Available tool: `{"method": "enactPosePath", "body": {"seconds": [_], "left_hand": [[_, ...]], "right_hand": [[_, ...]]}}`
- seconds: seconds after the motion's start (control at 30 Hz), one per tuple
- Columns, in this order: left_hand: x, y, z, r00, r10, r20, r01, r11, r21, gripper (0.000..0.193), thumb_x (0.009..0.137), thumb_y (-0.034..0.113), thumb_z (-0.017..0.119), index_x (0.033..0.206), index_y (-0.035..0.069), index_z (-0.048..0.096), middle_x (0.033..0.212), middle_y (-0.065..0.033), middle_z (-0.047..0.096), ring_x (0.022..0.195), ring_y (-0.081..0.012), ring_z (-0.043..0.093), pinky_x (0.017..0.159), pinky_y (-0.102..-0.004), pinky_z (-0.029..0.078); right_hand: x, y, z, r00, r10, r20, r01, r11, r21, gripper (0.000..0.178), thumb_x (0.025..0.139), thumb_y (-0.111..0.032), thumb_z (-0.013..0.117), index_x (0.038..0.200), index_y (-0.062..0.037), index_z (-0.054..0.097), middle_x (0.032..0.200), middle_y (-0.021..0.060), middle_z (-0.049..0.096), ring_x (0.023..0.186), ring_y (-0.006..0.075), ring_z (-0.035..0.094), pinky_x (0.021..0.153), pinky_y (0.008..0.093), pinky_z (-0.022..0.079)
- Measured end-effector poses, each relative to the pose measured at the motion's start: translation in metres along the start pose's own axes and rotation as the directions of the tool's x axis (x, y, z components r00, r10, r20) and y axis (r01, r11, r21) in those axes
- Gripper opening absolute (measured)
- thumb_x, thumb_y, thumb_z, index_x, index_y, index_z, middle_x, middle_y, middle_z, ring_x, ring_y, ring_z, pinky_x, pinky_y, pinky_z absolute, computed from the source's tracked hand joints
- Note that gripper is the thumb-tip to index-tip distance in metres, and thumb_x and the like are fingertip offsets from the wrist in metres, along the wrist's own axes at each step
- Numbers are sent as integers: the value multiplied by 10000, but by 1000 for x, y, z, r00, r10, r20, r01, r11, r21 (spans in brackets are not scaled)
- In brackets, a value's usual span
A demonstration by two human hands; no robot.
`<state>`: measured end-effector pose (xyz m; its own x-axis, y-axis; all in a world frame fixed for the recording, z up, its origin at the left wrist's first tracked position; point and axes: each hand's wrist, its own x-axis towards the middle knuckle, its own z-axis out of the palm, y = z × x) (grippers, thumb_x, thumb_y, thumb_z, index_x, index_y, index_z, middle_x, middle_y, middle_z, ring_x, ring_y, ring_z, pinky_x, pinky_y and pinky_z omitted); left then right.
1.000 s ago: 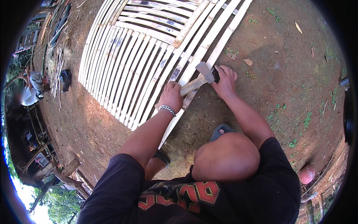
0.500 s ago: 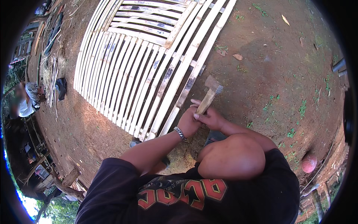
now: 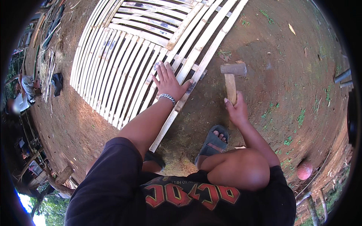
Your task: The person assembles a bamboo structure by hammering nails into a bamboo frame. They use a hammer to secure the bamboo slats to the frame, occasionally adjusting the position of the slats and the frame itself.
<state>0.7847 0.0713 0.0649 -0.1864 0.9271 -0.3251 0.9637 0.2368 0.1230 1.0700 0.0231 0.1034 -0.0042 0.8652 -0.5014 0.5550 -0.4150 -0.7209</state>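
along the near right edge of the slatted panel (image 3: 141,35), the left hand (image 3: 170,86) lies open, fingers spread over the slats, a bracelet (image 3: 167,97) on its wrist. off the panel to its right, the right hand (image 3: 238,111) grips the wooden handle of a hatchet (image 3: 230,83), its head held away from the body above bare soil. the panel looks mostly assembled; the outermost slat (image 3: 166,124) reaches closest to the body, and whether it is fixed cannot be told. anything left seems to be at that edge. counted: one panel, its long slats over a dozen; one hatchet; one bracelet; two sandals (image 3: 208,149); one reddish round object (image 3: 304,171); one black bundle (image 3: 57,84); one co-worker (image 3: 22,102) visible far left.
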Motion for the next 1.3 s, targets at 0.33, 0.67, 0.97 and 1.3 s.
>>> {"method": "enactPosePath", "body": {"seconds": [0.33, 0.67, 0.97, 1.3], "left_hand": [[18, 16, -6, 944, -126, 305, 93, 988, 120, 1469, 702, 941, 617, 1678, 26, 9, 1736, -265, -89, 1603, -430, -134, 1236, -690, -7], [29, 20, -15, 879, -182, 441, 121, 979, 162, 1524, 676, 955, 620, 1669, 27, -71, 1725, -276, -138, 1590, -451, -165, 1235, -683, -39], [27, 17, -15, 909, -129, 395, 111, 991, 69, 1471, 695, 949, 609, 1684, 67, -31, 1743, -234, -103, 1604, -423, -130, 1246, -680, 1], [16, 6, 12, 977, -111, 183, 103, 993, 51, 1421, 687, 951, 610, 1696, 116, 58, 1764, -170, 7, 1624, -378, -24, 1249, -692, 45]], "right_hand": [[75, 2, 17, 915, -350, 203, 392, 890, -232, 593, 1025, -131, 542, 1584, -110, 343, 1427, 263, 547, 1244, 485, 584, 1020, 534, 506], [120, -13, 25, 924, -96, 370, 258, 871, -418, 463, 1069, -217, 508, 1508, -128, 392, 1345, 264, 605, 1143, 502, 624, 959, 573, 516], [87, -17, -16, 905, -273, 327, 385, 852, -355, 448, 1076, -242, 523, 1448, -8, 439, 1266, 312, 629, 1116, 519, 634, 932, 549, 518], [59, -13, 3, 908, -324, 267, 419, 736, -532, 436, 1069, -252, 548, 1422, -16, 447, 1149, 353, 643, 1049, 553, 633, 885, 589, 512]]}}
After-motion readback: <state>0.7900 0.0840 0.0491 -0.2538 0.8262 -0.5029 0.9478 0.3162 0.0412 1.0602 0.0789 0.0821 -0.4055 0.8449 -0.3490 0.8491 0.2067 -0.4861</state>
